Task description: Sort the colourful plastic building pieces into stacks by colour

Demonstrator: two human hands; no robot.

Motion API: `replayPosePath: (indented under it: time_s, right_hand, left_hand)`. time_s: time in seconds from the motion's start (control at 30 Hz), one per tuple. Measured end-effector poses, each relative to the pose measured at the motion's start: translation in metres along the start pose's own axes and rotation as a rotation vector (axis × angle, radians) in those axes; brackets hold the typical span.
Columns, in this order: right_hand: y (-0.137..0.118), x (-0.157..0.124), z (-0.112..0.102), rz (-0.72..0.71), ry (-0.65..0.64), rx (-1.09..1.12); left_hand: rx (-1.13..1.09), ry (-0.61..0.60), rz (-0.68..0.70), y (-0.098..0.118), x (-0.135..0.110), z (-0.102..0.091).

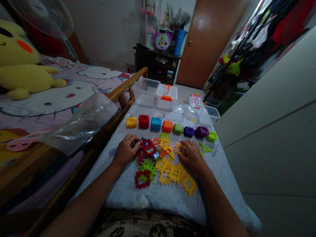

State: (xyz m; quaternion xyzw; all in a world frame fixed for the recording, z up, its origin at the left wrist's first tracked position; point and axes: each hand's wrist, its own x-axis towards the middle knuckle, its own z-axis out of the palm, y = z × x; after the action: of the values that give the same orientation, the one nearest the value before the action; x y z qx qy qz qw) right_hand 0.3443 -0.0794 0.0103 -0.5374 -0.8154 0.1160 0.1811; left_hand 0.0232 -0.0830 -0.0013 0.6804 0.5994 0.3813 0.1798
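Observation:
My left hand (125,149) is at the left edge of a loose pile, its fingers curled on a dark blue plastic piece that they partly hide. Beside it lie a red interlocking building tile (148,147) and green tiles (147,165). A red square frame (142,185) lies nearer to me. At the pile's right side, my right hand (191,154) has its fingers closed around a small yellow-orange piece (182,149), mostly covered by the fingers. Yellow window-shaped tiles (176,172) spread out below and left of that hand.
Behind the pile runs a row of colour-sorted stacks, including red (143,121), blue (156,123) and purple (201,132). Clear plastic boxes (166,100) stand at the far end. A wooden bed rail (128,84) borders the left side, a white cabinet (271,131) the right.

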Motion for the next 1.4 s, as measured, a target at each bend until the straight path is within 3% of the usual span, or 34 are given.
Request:
replayPosePath:
  time_s: [0.17,0.33,0.5,0.77,1.03,1.17,1.3,1.4]
  right_hand:
    - [-0.001,0.001,-0.002,-0.012,0.027,-0.013]
    - [-0.023,0.016,-0.007,-0.082,-0.070,0.008]
    - [-0.044,0.042,0.005,-0.056,-0.160,-0.116]
    - [-0.050,0.061,0.022,0.142,-0.096,-0.018]
    - [-0.048,0.058,0.015,0.102,0.010,0.181]
    - [-0.044,0.050,0.002,0.053,0.155,0.283]
    - [-0.037,0.040,-0.005,0.053,0.258,0.108]
    - [-0.031,0.032,-0.006,0.044,0.137,-0.006]
  left_hand:
    - [-0.001,0.010,0.004,-0.002,-0.001,0.001]
    - [-0.014,0.021,-0.001,-0.004,0.000,0.003]
    - [-0.031,0.013,-0.001,-0.005,0.001,0.004]
    - [-0.042,0.005,-0.025,-0.006,0.002,0.005]
    - [-0.053,0.011,-0.027,-0.007,0.002,0.004]
    - [-0.051,0.010,-0.030,-0.005,0.002,0.004]
    - [-0.049,0.005,-0.037,-0.006,0.003,0.005]
    - [-0.050,0.008,-0.038,-0.007,0.004,0.005]
